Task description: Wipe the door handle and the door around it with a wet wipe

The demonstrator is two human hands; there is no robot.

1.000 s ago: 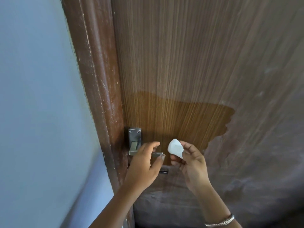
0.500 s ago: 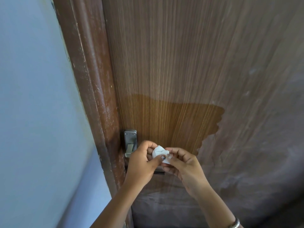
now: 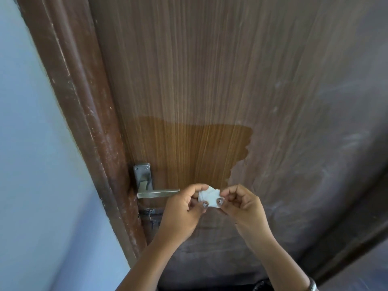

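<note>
A small folded white wet wipe (image 3: 210,197) is pinched between both my hands in front of the door. My left hand (image 3: 180,215) grips its left side and my right hand (image 3: 241,204) grips its right side. The metal lever door handle (image 3: 156,193) on its steel plate (image 3: 143,177) sits just left of my left hand, which is off it. The brown wood-grain door (image 3: 210,80) has a darker, shinier patch (image 3: 195,150) above the handle; the rest looks dusty and dull.
A dark brown door frame (image 3: 84,114) runs down the left of the door, with a pale blue wall (image 3: 31,164) beyond it. A dark lock piece (image 3: 150,213) sits below the handle. The door's right edge (image 3: 357,238) curves away at lower right.
My left hand let go of the handle and came to the wipe. Both hands now hold the wipe together, a little right of the lever, which is fully uncovered.
</note>
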